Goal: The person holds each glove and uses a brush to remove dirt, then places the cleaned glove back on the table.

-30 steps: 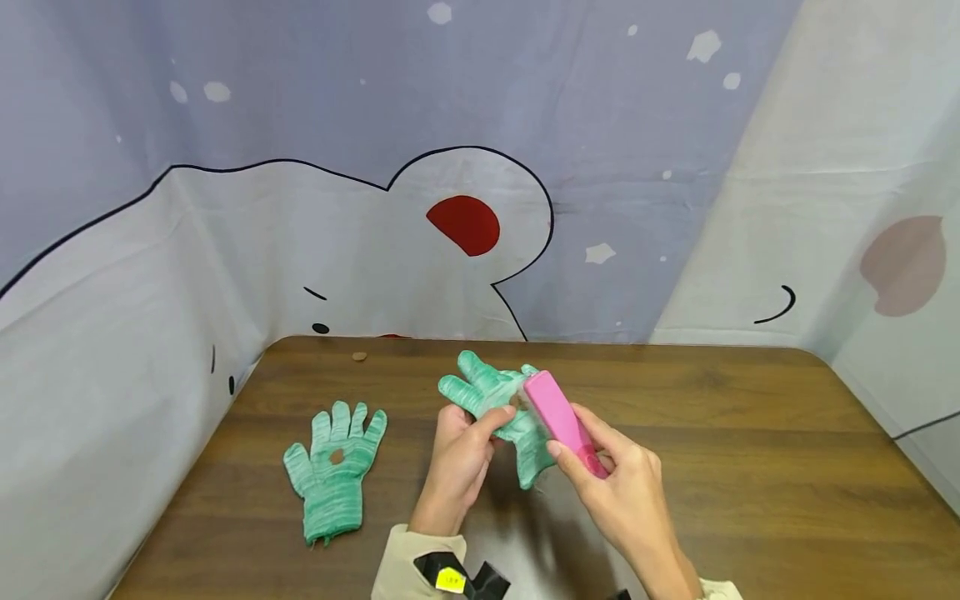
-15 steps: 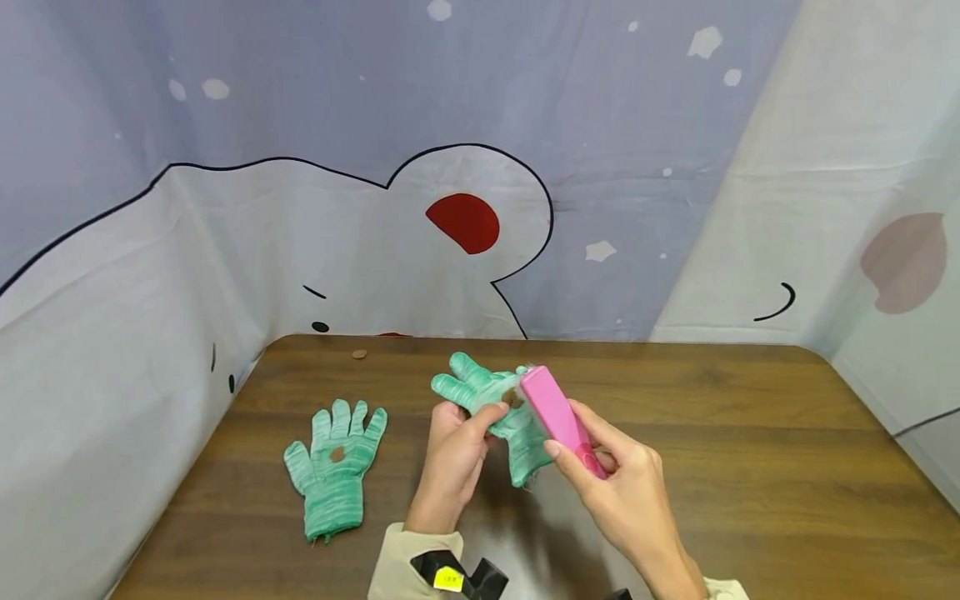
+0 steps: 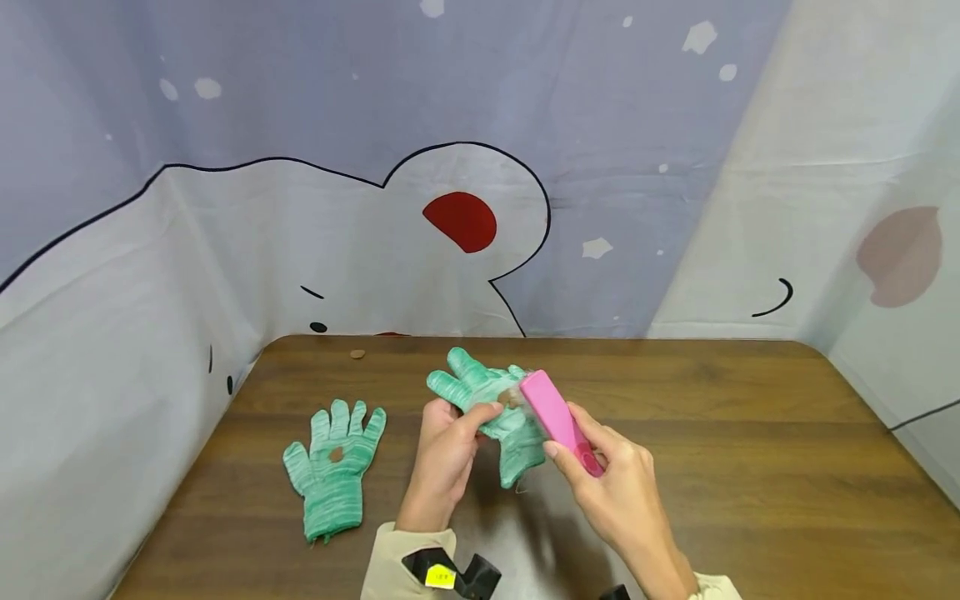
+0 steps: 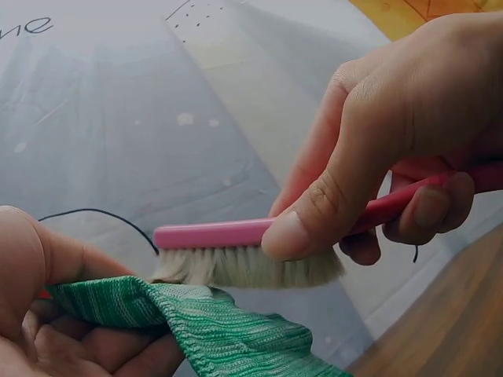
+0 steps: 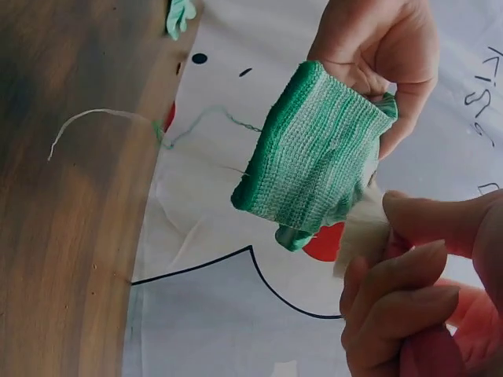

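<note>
My left hand (image 3: 444, 454) pinches a green knitted glove (image 3: 522, 450) above the table, thumb on top and fingers beneath. A brown patch (image 3: 507, 399) shows on the glove beside the thumb. My right hand (image 3: 618, 483) grips a pink brush (image 3: 557, 412) by its handle, thumb and fingers along its sides. In the left wrist view the brush's pale bristles (image 4: 244, 267) point down and meet the glove's upper surface. Loose threads trail from the cuff (image 5: 275, 133) in the right wrist view.
A second green glove (image 3: 333, 479) with a brown spot lies flat on the wooden table (image 3: 750, 467) at the left. A small brown disc (image 3: 357, 354) lies near the back edge. A printed curtain (image 3: 600, 167) hangs behind the table.
The left hand and the held glove have shifted slightly left. The brush stays against the glove with its head nearly in place, and more of the brown patch shows.
</note>
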A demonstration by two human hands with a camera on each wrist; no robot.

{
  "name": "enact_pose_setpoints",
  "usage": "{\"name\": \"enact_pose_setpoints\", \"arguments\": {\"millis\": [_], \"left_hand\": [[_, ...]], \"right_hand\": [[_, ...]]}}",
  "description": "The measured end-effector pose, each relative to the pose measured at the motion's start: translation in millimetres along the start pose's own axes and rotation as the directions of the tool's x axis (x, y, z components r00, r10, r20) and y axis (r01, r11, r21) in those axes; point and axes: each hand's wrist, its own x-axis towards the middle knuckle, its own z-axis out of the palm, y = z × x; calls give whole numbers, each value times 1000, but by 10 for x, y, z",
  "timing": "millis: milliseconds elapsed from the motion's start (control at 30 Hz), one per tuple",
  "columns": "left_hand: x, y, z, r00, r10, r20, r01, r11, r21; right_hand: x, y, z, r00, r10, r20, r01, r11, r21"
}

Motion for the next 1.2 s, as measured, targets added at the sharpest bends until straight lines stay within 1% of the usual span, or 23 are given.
{"name": "enact_pose_setpoints", "arguments": {"millis": [167,233,300,367,400,467,533,633,733,800,900,1033,1200], "left_hand": [[-7,-13,18,1000,-9,5,9,1000,16],[-7,-14,20,1000,-13,8,13,1000,8],[-9,-10,15,1000,-18,9,18,1000,-10],[-5,-2,5,1000,-19,2,19,1000,-17],[-4,3,-1,1000,-20,1,20,1000,-18],[-11,16,-9,1000,-27,9,27,1000,-14],[-16,19,-12,999,-41,28,41,999,-9],[-24,13,-2,995,-67,71,68,998,-15],[-28,-1,10,993,-83,85,86,996,-28],[-23,-7,14,992,-92,83,96,995,-37],[-11,-13,14,991,-105,79,110,992,-61],[8,-19,18,990,-112,87,122,987,-109],[16,-23,22,989,-108,99,119,985,-121]], "right_hand": [[6,19,-11,999,23,-24,-25,998,-51],[16,28,-20,998,18,-64,-21,999,-47],[30,38,-37,992,0,-124,-2,1000,-12],[46,44,-55,984,-18,-178,28,998,57],[51,43,-61,982,-21,-189,41,994,102],[52,32,-64,985,-29,-168,61,980,188],[40,13,-45,993,-33,-111,60,966,250],[12,-12,8,999,-35,-35,44,959,280],[-11,-15,64,999,-47,-13,49,966,252],[-17,0,93,998,-54,-18,57,975,213],[-12,31,118,996,-79,-37,84,986,142],[6,64,114,991,-105,-79,110,991,71],[28,78,93,989,-95,-110,98,995,24]]}}
